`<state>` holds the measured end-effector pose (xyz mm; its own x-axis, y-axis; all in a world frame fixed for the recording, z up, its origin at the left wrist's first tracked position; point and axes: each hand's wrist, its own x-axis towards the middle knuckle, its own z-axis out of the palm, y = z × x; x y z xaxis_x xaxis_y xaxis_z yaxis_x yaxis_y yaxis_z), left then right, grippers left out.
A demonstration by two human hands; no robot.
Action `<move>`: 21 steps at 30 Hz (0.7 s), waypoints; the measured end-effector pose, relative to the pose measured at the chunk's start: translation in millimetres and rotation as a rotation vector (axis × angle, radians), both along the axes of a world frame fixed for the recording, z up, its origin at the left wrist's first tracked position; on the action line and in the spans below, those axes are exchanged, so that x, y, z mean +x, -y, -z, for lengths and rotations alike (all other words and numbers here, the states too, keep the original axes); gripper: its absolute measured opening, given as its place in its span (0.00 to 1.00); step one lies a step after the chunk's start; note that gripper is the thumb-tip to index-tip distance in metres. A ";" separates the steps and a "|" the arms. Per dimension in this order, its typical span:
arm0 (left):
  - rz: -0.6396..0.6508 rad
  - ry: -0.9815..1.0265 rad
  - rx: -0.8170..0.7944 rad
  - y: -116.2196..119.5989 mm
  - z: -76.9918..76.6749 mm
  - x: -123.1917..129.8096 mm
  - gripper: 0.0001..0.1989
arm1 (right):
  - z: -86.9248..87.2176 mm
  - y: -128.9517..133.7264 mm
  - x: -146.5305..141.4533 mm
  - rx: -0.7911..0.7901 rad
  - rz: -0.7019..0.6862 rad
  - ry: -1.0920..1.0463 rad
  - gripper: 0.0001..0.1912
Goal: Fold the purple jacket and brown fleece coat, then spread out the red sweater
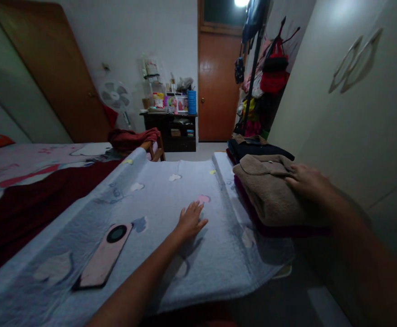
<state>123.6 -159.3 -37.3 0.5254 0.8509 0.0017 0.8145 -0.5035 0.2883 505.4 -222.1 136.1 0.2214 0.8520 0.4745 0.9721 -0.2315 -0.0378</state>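
Observation:
My left hand (190, 220) rests near the middle of a light blue patterned cloth (171, 195), fingers spread and nothing held. On the right, a folded brown fleece garment (269, 190) lies on top of a dark purple garment (266, 229). My right hand (305, 179) lies on the brown garment's upper right side; it is slightly blurred, its fingers look extended, and whether they grip the fabric is unclear. Behind that pile is a stack of dark folded clothes (257, 149). A pink phone (105, 256) with a round black camera lies at the left on the cloth.
A bed with a dark red blanket (45, 200) adjoins the cloth on the left. A red garment (133, 138) hangs over a wooden rail at the far left corner. White cabinet doors (358, 113) stand close on the right.

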 end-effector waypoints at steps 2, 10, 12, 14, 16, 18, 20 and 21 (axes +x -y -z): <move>-0.061 -0.070 0.033 -2.1 8.8 -31.2 0.28 | -13.5 5.2 -40.1 0.060 -0.062 0.034 0.22; -0.211 -0.142 0.060 3.8 20.2 -78.5 0.27 | 56.1 -34.8 -237.3 -0.080 -0.499 -0.210 0.19; -0.224 -0.119 0.085 6.1 25.3 -78.9 0.27 | 94.6 -56.4 -265.9 -0.181 -0.510 -0.260 0.17; -0.224 -0.094 0.121 7.5 30.4 -79.1 0.27 | 130.4 -73.9 -284.1 -0.246 -0.481 -0.280 0.17; -0.227 -0.077 0.141 8.1 33.9 -79.7 0.26 | 160.5 -84.8 -294.5 -0.266 -0.444 -0.287 0.16; -0.239 -0.068 0.130 8.0 35.2 -80.6 0.26 | 184.1 -89.5 -299.7 -0.268 -0.406 -0.287 0.15; -0.245 -0.056 0.118 8.0 35.0 -81.4 0.26 | 201.1 -90.5 -301.8 -0.225 -0.399 -0.268 0.14; -0.244 -0.048 0.116 8.1 34.7 -81.7 0.26 | 207.2 -90.4 -302.1 -0.200 -0.400 -0.258 0.15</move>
<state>41.9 -167.4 -72.0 0.3071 0.9478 0.0862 0.9270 -0.3184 0.1980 203.3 -131.8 -71.0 -0.0517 0.9624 0.2667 0.9509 0.1290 -0.2812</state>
